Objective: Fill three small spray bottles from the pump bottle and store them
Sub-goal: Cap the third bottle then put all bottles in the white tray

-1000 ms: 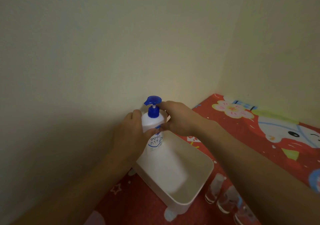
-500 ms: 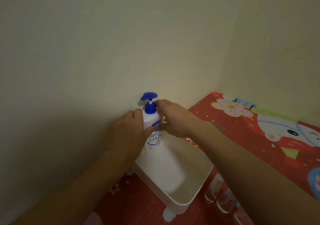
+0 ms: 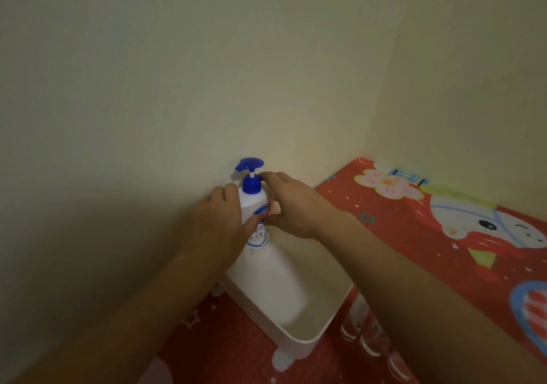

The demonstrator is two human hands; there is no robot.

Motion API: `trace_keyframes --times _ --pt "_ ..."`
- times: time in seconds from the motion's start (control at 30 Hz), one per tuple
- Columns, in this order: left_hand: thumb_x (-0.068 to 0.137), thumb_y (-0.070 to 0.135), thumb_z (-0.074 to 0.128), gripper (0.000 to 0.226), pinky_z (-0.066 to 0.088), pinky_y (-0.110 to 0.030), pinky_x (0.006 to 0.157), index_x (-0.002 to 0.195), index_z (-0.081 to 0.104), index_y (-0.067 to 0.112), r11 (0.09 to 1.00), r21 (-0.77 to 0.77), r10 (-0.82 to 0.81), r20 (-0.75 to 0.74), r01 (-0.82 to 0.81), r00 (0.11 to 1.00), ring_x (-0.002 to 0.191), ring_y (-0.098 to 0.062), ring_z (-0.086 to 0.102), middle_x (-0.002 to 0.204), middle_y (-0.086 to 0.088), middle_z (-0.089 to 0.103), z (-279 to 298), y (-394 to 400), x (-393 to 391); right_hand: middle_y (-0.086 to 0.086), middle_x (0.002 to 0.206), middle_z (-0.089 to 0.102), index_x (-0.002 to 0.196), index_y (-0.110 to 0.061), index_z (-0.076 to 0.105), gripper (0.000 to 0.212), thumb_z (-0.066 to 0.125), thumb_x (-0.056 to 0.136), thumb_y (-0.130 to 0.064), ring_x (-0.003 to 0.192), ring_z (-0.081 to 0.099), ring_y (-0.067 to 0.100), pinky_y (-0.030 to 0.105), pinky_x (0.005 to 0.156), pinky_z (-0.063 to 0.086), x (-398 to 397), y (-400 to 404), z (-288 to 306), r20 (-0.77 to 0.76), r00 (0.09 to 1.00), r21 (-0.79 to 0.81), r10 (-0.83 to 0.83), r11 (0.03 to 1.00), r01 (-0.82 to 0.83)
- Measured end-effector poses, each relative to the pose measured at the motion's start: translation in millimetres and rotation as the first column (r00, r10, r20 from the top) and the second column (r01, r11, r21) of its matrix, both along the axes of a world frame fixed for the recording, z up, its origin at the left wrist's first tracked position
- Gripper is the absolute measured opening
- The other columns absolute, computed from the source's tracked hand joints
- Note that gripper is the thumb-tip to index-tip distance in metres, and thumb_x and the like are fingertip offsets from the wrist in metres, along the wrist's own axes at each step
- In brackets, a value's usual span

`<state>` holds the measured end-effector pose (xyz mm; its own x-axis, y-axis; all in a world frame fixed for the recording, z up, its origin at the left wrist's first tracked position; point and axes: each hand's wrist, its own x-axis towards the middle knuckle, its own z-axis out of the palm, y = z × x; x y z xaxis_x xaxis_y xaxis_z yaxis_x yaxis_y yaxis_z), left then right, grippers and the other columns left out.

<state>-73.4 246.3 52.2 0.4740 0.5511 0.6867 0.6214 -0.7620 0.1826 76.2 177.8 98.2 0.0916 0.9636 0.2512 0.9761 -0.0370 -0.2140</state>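
Pump bottle (image 3: 257,221) is held upright over a white bin (image 3: 307,333) — left hand (image 3: 216,230) wrapped round its smooth, probably heavy body, right hand (image 3: 291,203) pinching the blue collar (image 3: 251,185), the surest grip.

Two bare forearms reaching in from the lower edge, no sleeves in view, left hand (image 3: 217,230) and right hand (image 3: 291,206) bare, no rings, watch or gloves showing, fingernails short and unpainted where visible
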Motion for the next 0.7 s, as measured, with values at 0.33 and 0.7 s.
trace_keyframes --times 0.33,0.7 --pt "0.084 0.053 0.067 0.051 0.034 -0.028 0.057 0.101 0.050 0.007 0.990 -0.120 0.067 -0.023 -0.069 0.998 0.065 -0.015 0.043 0.081 -0.001 0.042 17 -6 -9 0.006 0.136 0.049 0.147 -0.016 0.030 0.069 0.064 0.088 -0.022 0.115 0.056 0.024 0.035 0.092 0.047 4 -22 17 0.110 0.988 0.011 -0.105 0.994 0.104" --pt "0.095 0.039 0.052 0.025 0.037 -0.026 0.049 0.075 0.047 0.024 0.944 -0.183 -0.261 0.102 0.276 0.960 0.053 -0.010 0.048 0.056 0.008 0.047 34 -54 -3 -0.001 0.111 0.071 0.115 -0.017 0.068 0.028 0.049 0.095 -0.018 0.102 0.064 0.019 0.035 0.086 0.052 13 -81 37 0.063 0.967 0.216 -0.248 0.949 0.230"
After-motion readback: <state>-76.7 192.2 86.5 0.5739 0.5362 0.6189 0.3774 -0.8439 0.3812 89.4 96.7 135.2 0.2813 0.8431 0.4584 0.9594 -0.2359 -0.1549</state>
